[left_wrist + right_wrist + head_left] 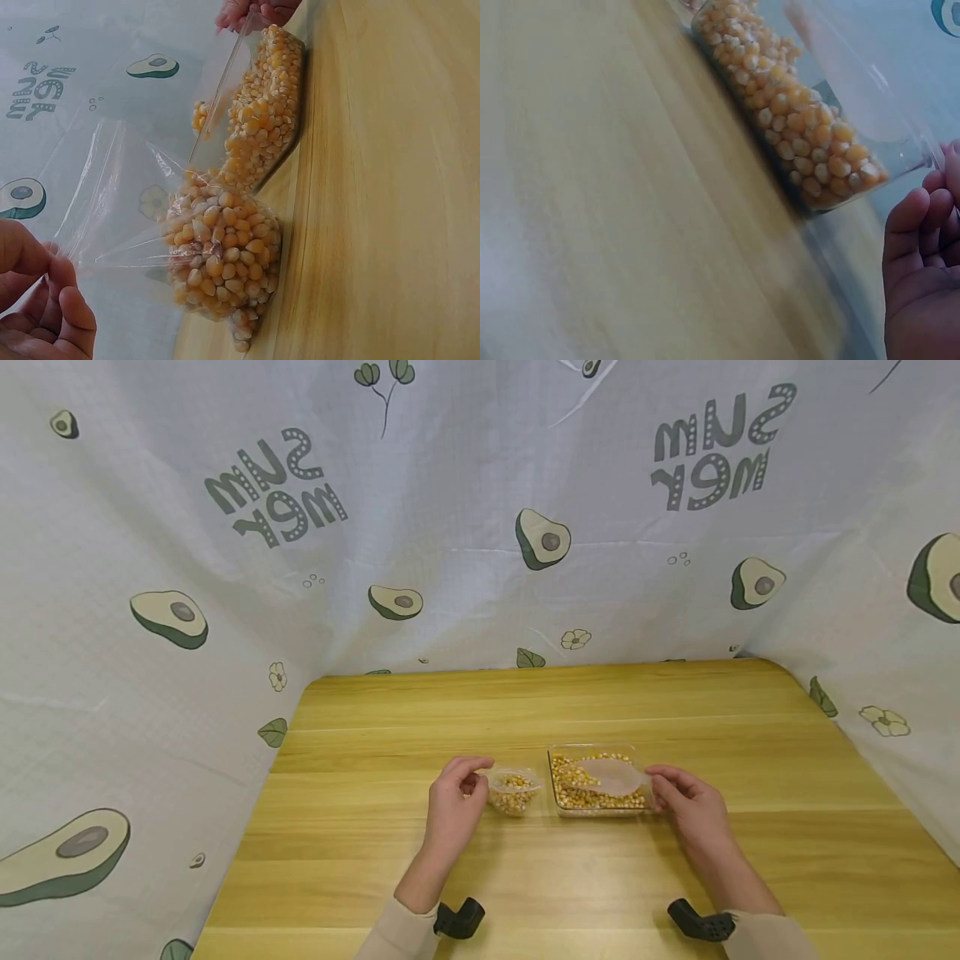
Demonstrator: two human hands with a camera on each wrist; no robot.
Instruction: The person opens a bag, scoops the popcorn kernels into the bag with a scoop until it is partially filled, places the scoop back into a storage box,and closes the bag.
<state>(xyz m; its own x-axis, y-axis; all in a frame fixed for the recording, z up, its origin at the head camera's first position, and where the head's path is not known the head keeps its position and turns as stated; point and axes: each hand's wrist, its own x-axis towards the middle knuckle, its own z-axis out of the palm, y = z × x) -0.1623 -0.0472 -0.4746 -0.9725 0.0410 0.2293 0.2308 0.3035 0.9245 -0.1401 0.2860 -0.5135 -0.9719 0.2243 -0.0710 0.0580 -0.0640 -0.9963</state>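
My left hand [454, 802] pinches the upper edge of a clear plastic bag [112, 199]. Yellow corn kernels [225, 255] fill the bag's lower part, which rests on the table. To its right stands a clear rectangular container [600, 812], also holding corn kernels [802, 135]. My right hand [693, 810], at the container's right side, grips the handle end of a translucent scoop [617, 777]. The scoop lies level over the container, its left end carrying some kernels. In the right wrist view only part of the right hand [922, 270] shows, at the right edge.
Both things stand on a wood-grain table [360, 827]. A white cloth [450, 485] printed with avocados hangs behind the table and along both sides. Black wrist mounts [461, 918] sit at both cuffs.
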